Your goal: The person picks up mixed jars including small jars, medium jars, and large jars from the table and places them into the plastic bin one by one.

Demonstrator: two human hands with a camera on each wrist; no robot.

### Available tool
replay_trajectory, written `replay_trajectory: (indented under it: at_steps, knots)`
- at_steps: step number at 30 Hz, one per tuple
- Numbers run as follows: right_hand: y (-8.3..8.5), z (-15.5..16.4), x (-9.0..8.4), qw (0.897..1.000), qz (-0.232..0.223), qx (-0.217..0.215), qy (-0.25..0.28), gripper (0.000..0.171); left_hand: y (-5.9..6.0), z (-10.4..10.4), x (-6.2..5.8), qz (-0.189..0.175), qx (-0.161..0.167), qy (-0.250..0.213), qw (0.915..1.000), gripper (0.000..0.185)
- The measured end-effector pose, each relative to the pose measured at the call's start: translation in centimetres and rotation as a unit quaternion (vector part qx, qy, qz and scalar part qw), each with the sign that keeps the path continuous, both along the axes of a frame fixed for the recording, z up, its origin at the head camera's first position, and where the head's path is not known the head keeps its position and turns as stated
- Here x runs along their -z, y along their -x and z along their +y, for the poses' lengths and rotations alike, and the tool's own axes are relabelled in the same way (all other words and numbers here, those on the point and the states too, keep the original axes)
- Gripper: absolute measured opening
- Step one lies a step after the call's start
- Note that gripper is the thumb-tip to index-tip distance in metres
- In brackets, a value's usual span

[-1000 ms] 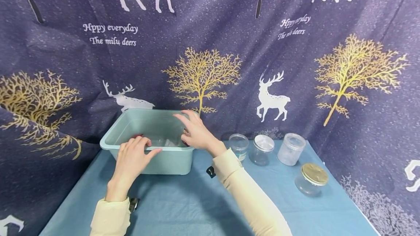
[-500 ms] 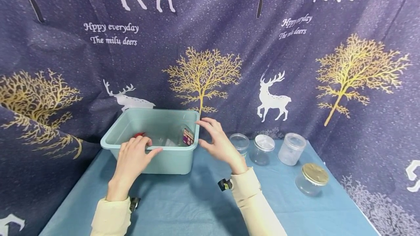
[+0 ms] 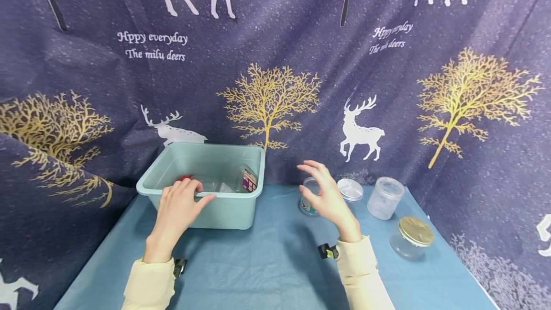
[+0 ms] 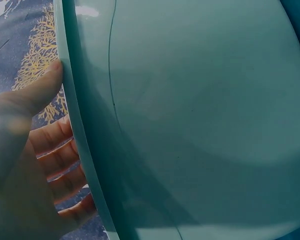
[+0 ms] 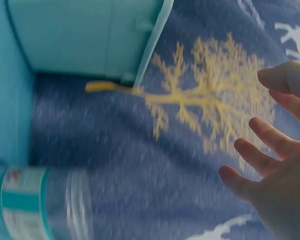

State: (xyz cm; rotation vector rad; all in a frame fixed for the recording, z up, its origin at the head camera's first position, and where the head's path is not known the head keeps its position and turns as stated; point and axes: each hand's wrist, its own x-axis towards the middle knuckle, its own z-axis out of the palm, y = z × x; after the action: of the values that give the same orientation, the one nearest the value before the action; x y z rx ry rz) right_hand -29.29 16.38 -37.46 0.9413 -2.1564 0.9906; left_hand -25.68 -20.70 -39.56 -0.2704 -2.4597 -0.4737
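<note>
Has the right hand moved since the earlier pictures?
Yes. The right hand has gone rightward, away from the green bin, whose rim it reached over before. It is now in front of the open clear jar.

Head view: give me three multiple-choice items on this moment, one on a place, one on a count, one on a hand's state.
1. Where is the left hand?
A. on the near rim of the green tub
B. on the gold-lidded jar
C. flat on the blue tablecloth

2. How many clear jars stand on the cloth to the right of the tub?
A. two
B. four
C. six

3. What is the right hand doing?
A. gripping a lid
B. open in the air, holding nothing
C. pressing the tub wall

Answers: 1 A, its fingers curl over the rim while the thumb lies outside; 2 B, three in a row plus the gold-lidded one; 3 B, its spread fingers hover by the leftmost jar.
</note>
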Motion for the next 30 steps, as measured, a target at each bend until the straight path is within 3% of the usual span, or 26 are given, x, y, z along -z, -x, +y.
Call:
replay_trajectory:
  at_steps: [3, 11, 19, 25, 30]
  knots:
    - [-0.3, 2.1, 0.4, 1.000, -0.013, 0.022, 0.013, 0.051, 0.0, 0.0, 0.0, -0.002, 0.001, -0.001, 1.0000, 0.038]
    - [-1.0, 7.3, 0.7, 0.994, 0.004, 0.099, 0.046, 0.053, 0.0, 0.1, 0.0, -0.004, -0.003, -0.002, 1.0000, 0.038]
    - [-2.1, 11.7, 1.2, 0.985, -0.021, 0.158, 0.060, 0.050, 0.2, 0.1, 0.1, -0.002, -0.004, 0.000, 1.0000, 0.038]
    - [-3.1, 14.5, 2.0, 0.976, -0.037, 0.207, 0.063, 0.049, 0.1, 0.0, 0.1, -0.011, -0.006, 0.000, 0.9999, 0.038]
    - [-4.1, 16.7, 2.4, 0.960, -0.060, 0.263, 0.079, 0.049, 0.1, 0.1, 0.1, -0.012, -0.006, 0.000, 0.9999, 0.038]
